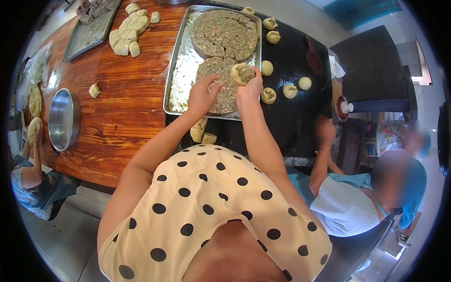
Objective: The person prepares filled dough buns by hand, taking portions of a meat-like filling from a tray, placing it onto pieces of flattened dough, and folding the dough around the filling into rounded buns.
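Note:
My right hand holds a pale dough round filled with speckled minced filling, raised over the right side of a metal tray. My left hand hovers at or on the lower mound of filling in that tray, fingers curled and apart with nothing clearly in them; contact is hard to tell. A larger round slab of filling lies in the tray's upper half. Several dough balls, some gathered around filling, sit on the black surface right of the tray. Dough pieces lie below the tray, partly behind my left arm.
The wooden table holds a round steel pan, a second tray, cut dough pieces and a plastic bag. A co-worker at left handles flattened dough; another co-worker sits right beside the black worktop.

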`<state>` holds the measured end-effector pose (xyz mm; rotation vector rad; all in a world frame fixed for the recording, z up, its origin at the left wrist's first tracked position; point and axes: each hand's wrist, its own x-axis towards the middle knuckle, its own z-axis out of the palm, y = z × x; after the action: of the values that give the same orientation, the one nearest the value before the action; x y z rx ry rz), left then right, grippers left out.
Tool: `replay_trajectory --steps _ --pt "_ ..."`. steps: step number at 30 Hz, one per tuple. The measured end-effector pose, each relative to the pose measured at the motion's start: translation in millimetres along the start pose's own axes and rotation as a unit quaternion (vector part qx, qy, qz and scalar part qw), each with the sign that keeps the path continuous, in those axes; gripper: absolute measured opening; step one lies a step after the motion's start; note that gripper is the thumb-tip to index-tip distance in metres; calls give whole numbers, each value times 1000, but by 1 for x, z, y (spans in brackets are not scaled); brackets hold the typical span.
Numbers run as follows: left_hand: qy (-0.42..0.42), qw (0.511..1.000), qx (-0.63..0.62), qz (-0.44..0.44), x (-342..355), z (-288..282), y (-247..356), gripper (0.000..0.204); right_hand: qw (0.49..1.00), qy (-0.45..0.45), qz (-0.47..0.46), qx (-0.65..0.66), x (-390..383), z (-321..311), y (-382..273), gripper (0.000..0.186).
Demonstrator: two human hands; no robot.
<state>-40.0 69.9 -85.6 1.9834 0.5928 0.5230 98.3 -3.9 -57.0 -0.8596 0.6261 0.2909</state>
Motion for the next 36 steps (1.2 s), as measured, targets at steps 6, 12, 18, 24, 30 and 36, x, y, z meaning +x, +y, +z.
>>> replay_trajectory --steps 6,12,18,24,30,36 --pt "-23 761 -590 -271 32 12 37 52 988 -150 41 -11 -55 6 19 41" --pt "-15 732 -616 -292 27 -1 65 43 943 -252 -100 -192 -64 6 8 54" --pt "50 848 -453 -272 16 6 75 49 876 -254 -287 -293 -67 -8 20 33" --pt "-21 881 -381 -278 10 2 75 53 864 -266 -297 -306 -58 -23 24 34" --pt "12 833 -466 -297 17 2 78 60 905 -274 -232 -228 -89 -14 4 50" --pt "-8 865 -429 -261 20 6 79 60 916 -316 -35 -245 -76 -18 -23 54"
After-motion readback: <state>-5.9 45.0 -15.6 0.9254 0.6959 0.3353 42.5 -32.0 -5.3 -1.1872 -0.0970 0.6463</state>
